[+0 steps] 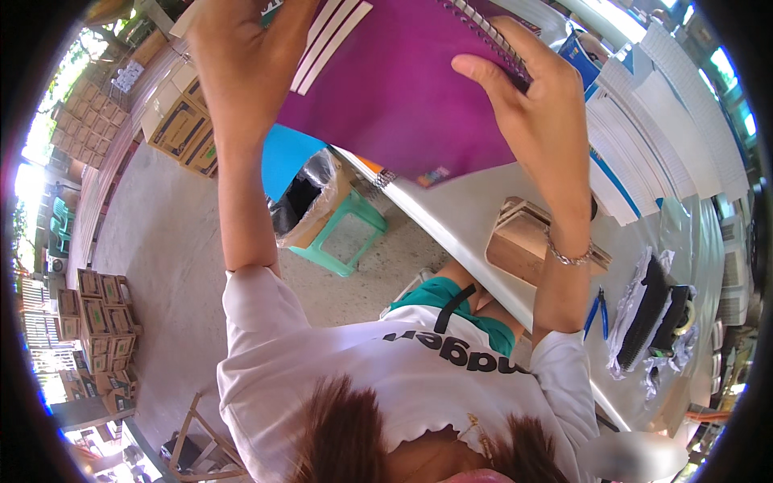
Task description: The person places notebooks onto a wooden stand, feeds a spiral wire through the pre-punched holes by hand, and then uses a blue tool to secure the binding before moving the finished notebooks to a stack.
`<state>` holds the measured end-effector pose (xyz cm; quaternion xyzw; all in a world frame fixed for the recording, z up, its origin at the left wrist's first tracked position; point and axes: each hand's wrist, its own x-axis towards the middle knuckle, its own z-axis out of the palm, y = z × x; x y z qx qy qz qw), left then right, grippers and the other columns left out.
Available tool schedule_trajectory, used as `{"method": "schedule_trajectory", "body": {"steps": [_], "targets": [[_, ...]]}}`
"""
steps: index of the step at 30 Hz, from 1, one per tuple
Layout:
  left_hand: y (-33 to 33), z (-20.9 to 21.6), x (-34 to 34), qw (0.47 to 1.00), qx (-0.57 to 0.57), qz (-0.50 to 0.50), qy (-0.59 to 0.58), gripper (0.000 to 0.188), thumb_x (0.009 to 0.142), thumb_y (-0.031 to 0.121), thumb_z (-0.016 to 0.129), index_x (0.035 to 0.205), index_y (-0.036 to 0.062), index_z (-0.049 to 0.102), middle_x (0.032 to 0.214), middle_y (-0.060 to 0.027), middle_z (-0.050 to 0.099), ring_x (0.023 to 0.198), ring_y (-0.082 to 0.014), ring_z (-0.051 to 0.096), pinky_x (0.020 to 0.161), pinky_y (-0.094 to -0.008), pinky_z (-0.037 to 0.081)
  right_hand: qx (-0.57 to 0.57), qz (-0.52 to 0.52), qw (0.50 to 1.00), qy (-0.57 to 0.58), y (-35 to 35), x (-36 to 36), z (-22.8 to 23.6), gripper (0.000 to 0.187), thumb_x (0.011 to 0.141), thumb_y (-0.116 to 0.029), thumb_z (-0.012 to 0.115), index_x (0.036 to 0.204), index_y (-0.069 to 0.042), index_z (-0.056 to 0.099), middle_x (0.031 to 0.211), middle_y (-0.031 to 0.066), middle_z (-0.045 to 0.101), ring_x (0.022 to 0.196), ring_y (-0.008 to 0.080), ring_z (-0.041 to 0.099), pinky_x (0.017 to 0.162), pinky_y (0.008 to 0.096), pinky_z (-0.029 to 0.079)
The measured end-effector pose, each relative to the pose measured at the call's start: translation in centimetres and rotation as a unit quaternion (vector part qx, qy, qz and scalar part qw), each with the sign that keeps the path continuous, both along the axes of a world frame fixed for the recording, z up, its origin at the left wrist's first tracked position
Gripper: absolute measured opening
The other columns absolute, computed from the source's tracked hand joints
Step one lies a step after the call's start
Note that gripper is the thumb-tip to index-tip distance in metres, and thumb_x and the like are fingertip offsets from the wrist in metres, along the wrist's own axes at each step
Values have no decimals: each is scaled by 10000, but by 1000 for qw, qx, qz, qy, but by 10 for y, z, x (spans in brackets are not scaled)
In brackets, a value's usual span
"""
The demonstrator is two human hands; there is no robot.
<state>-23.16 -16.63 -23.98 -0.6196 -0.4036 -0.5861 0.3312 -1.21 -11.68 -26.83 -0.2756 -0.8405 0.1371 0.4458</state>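
Note:
A purple spiral notebook (403, 88) is held up in front of me, tilted, with white stripes near its left edge. Its wire binding runs along the upper right side. My right hand (543, 97) grips that bound side, thumb lying on the purple cover and fingers around the wire. At the opposite edge my left hand (241, 68) closes on the notebook by the stripes; its fingertips are cut off by the top of the view. Below the notebook a blue sheet or cover (291, 157) shows beside my left forearm.
On the grey table (483, 189) are wooden blocks (519, 241), blue-handled pliers (597, 312), black binding pieces in plastic (644, 314) and stacked white paper (644, 121). A green stool (342, 237) bears an open box (322, 201). Cardboard cartons (105, 318) stand at left.

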Motion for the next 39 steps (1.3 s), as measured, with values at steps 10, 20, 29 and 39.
{"method": "schedule_trajectory", "body": {"steps": [10, 20, 29, 39], "targets": [[61, -99, -82, 814, -490, -178, -258, 614, 842, 481, 669, 1196, -11, 568, 893, -155, 681, 707, -152, 679, 657, -241, 548, -397, 129, 767, 487, 65, -68, -117, 247, 878, -176, 677, 1023, -2, 578, 942, 15, 607, 825, 110, 531, 738, 280, 456], [128, -168, -161, 771, -636, 27, 29, 654, 874, 531, 598, 1285, 26, 540, 1149, -154, 625, 1064, -243, 603, 970, -383, 443, -425, -106, 888, 144, 38, -96, -203, 595, 868, -149, 611, 1350, 19, 306, 1280, 216, 437, 1231, 315, 372, 1043, 412, 322], [123, -216, -153, 716, -691, -92, -37, 765, 889, 551, 547, 1482, 145, 286, 1504, -132, 322, 1381, -268, 316, 1111, -338, 280, -424, -93, 879, 197, 12, -98, -229, 753, 950, -269, 471, 1436, 120, 46, 1492, 311, 69, 1406, 415, 80, 1158, 429, 138], [120, -193, -138, 630, -750, -140, -143, 797, 906, 495, 540, 1494, 69, 211, 1543, -109, 235, 1418, -214, 218, 1144, -307, 177, -475, -6, 850, 228, 7, -105, -229, 769, 983, -314, 338, 1411, 133, -118, 1501, 329, -125, 1424, 399, -113, 1166, 425, -23]]}}
